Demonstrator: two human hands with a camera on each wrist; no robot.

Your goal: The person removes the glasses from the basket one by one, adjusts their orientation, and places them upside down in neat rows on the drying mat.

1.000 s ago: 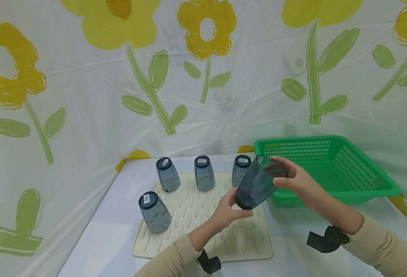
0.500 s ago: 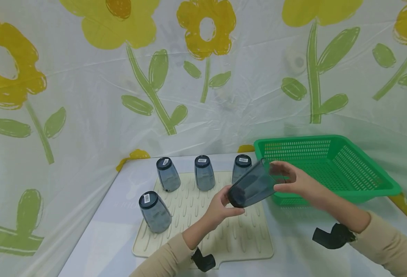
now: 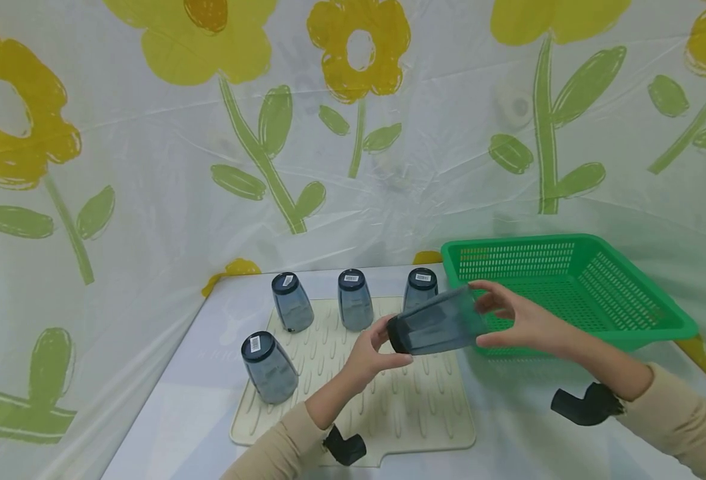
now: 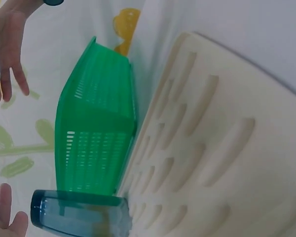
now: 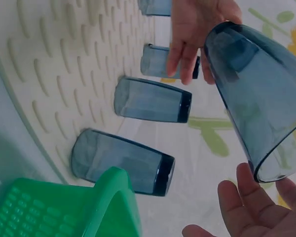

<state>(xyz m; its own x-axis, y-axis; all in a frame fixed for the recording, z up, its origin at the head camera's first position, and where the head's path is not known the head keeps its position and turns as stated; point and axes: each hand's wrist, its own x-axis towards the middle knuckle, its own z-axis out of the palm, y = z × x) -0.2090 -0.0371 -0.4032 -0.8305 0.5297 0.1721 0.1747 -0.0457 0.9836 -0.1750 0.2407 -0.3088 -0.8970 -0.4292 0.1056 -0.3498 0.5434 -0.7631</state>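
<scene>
My left hand grips the dark base of a grey-blue tinted tumbler, thumb below and fingers behind. The tumbler is tilted almost level above the drying mat, its mouth toward the right. At that mouth is my right hand, its fingers spread, with fingertips right at the rim in the right wrist view. Matching tumblers stand upside down on the cream ridged mat: a back row of a left one, a middle one and a right one, plus a nearer one.
A green slotted plastic basket stands on the white table, right of the mat. Behind hangs a white curtain printed with yellow flowers. The held tumbler overlaps the back-right tumbler in the head view.
The tumbler has tipped from steeply slanted to nearly level, its mouth turning right. My left hand has moved a little left with the base, and my right hand slightly right, its fingers opening wider.
</scene>
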